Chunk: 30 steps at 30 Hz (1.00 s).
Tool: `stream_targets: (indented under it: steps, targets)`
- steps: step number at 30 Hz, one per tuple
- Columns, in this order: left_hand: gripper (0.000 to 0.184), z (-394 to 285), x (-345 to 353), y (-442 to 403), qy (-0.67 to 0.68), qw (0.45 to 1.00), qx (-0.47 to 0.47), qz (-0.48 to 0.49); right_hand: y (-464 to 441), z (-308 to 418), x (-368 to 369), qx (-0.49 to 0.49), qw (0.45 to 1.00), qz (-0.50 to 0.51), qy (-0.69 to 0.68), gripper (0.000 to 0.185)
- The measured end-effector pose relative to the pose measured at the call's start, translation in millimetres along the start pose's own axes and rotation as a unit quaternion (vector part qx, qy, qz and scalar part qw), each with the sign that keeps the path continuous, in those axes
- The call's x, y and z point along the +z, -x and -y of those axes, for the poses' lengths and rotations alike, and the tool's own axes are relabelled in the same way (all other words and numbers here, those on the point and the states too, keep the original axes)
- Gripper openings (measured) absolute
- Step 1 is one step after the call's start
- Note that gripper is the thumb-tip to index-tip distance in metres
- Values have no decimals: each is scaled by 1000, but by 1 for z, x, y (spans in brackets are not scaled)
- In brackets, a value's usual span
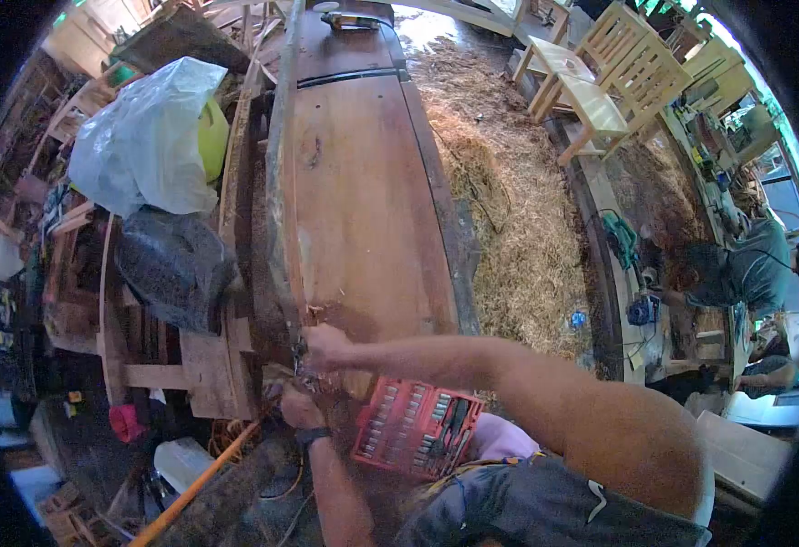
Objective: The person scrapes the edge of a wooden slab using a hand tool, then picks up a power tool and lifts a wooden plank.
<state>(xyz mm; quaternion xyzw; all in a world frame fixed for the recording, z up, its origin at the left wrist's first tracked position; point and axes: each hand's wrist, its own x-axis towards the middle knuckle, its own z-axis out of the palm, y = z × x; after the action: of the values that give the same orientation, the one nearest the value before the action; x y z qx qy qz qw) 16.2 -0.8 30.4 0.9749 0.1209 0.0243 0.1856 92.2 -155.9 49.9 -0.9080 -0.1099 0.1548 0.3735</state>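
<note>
At the left edge of the wooden bench top (pixel 363 201), my two hands are close together. My right hand (pixel 326 348) is closed at the edge, its fingers bent around something small that I cannot make out. Just below it, my left hand (pixel 303 408), with a dark band on the wrist, is also closed. Small dark parts between the hands are too blurred to name. A red socket set case (pixel 417 428) lies opened beside my hands, near my body, with rows of metal sockets and dark-handled tools in it.
An orange pole (pixel 199 483) slants from lower left towards my left hand. A power tool (pixel 349 21) lies at the bench's far end. Plastic sheeting (pixel 149 137) covers something at left. Wood shavings (pixel 527 228) cover the floor. Wooden chairs (pixel 591 82) and another person (pixel 750 269) are at right.
</note>
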Motion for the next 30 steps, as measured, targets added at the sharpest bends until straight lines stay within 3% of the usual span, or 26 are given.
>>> stream_targets:
  steps: [1,3,5,6,7,8,9,11,13,15,17,19,21,22,23,24,25,26,28,29,30]
  targets:
    - [36,-3,0,2,1,1000,1,0,1,-1,11,59,994,-49,-80,29]
    - [31,-5,-3,9,45,990,118,-66,12,28,-9,119,986,-25,-110,33]
    - [30,17,23,4,48,993,91,-60,11,48,1,266,951,-71,-143,29]
    - [29,28,31,0,52,995,64,-57,6,57,7,267,951,-69,-143,29]
    - [29,30,28,-3,52,995,63,-57,-2,67,13,340,926,-85,-139,28]
    - [29,31,24,-8,106,993,53,0,-7,73,16,410,896,-101,-134,27]
    - [28,31,20,-12,160,984,43,57,-7,76,18,410,896,-101,-133,27]
    - [24,35,12,-15,151,983,87,62,-9,81,22,412,888,-102,-177,38]
    - [25,33,2,-13,137,980,125,65,-21,80,32,410,892,-102,-163,37]
    - [31,21,0,-9,145,971,191,2,-24,83,30,407,895,-104,-152,35]
    - [30,21,6,-5,148,976,161,7,-9,88,1,321,939,-40,-120,37]
    - [30,22,14,6,151,981,123,18,-10,76,1,300,946,-29,-120,38]
    - [29,19,19,13,89,977,185,-60,-5,70,0,275,954,-10,-122,39]
    - [30,-13,-18,15,197,959,195,-61,2,69,-9,254,958,6,-132,41]
    - [30,-7,-17,14,195,960,190,-61,5,69,-12,234,962,19,-142,43]
    - [29,1,-15,10,96,970,222,-32,-3,62,6,284,941,-40,-179,45]
    - [29,7,-12,6,-2,968,253,-2,-7,60,13,284,941,-38,-178,45]
    - [29,3,-19,0,-1,968,250,0,-8,58,18,320,916,-61,-234,45]
    - [25,-9,-41,-14,325,936,133,39,-16,44,49,360,884,-74,-288,46]
    - [25,-4,-41,-24,322,937,127,41,-31,26,78,362,850,-113,-366,45]
    - [27,7,-40,-34,232,957,171,37,-37,15,100,364,807,-149,-441,45]
